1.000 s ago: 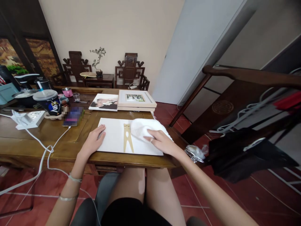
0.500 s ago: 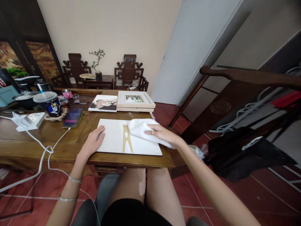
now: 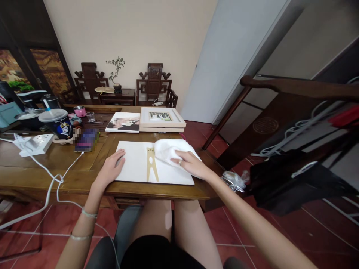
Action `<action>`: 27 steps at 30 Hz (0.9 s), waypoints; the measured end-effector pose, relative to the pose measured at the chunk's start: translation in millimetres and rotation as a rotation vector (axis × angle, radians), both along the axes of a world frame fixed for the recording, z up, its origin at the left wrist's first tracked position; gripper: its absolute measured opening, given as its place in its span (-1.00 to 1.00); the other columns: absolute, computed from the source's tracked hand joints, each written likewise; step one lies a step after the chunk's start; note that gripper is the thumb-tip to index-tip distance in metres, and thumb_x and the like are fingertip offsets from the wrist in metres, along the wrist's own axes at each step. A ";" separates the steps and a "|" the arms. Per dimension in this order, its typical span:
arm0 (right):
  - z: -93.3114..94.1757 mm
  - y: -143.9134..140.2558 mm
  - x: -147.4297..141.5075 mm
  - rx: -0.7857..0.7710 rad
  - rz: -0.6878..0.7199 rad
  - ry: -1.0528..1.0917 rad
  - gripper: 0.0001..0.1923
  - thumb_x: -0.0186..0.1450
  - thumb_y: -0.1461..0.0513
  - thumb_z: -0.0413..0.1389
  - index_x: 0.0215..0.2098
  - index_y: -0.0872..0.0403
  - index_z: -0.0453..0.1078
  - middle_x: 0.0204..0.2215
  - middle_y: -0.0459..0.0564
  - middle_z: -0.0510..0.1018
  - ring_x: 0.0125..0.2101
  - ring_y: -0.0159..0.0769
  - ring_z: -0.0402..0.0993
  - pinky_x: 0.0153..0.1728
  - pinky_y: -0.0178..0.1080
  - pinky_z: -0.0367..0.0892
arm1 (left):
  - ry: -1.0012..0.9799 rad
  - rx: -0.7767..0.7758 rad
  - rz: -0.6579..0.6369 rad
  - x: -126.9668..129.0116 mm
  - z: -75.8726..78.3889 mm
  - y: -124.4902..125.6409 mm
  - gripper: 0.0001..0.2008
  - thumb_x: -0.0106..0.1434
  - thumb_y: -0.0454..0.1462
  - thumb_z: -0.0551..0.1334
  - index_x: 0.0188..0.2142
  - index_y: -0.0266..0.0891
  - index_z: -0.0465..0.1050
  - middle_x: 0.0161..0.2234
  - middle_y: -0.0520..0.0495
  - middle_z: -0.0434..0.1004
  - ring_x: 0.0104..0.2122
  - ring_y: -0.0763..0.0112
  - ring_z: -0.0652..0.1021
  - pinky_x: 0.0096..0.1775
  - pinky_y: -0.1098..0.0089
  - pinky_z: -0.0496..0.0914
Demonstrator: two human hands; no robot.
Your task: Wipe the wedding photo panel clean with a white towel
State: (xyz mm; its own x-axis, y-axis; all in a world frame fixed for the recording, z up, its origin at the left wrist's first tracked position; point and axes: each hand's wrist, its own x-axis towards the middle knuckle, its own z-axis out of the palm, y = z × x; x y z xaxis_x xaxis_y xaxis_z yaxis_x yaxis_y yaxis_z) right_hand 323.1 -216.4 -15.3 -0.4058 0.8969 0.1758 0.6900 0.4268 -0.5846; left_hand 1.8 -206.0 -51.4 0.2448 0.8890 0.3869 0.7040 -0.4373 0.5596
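A flat white panel (image 3: 131, 164) lies on the wooden table, with a tan A-shaped stand (image 3: 149, 164) flat on its upper face. My left hand (image 3: 110, 168) rests on the panel's left edge, fingers stretched out and thumb apart. In my right hand (image 3: 192, 163) is a bunched white cloth (image 3: 165, 149), pressed onto the right part of the panel. The cloth covers the panel's upper right area and touches or nearly touches the top of the stand.
Behind the panel lie a photo panel (image 3: 126, 125) and boxed picture frames (image 3: 162, 125). Leftward are a phone (image 3: 86, 141) on a cable, a lidded cup (image 3: 63, 129) and a power strip (image 3: 39, 144). A wooden chair (image 3: 241, 123) stands close on the right.
My right hand and the cloth have shifted slightly, the hand a little to the left and the cloth bunching up more. My left hand and the panel stay in place.
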 end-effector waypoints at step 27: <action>1.8 47.1 -5.7 -0.071 -0.030 0.217 -0.75 0.23 0.09 -0.02 -0.40 0.10 0.33 -0.33 -0.02 0.46 -0.27 -0.20 0.33 -0.18 -0.20 0.19 | 0.007 0.010 0.004 -2.4 -2.4 1.8 -0.55 0.29 -0.10 0.04 0.00 -0.36 0.41 0.09 -0.27 0.39 0.14 0.19 0.35 0.19 0.18 0.15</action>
State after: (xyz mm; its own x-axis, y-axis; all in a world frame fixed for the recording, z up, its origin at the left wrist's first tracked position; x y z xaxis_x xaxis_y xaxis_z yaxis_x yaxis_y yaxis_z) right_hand 317.4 -169.3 -13.5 -0.3379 0.9214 0.1920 0.5570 0.3602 -0.7484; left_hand -0.6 -204.3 -53.8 0.2442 0.8862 0.3937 0.7093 -0.4401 0.5507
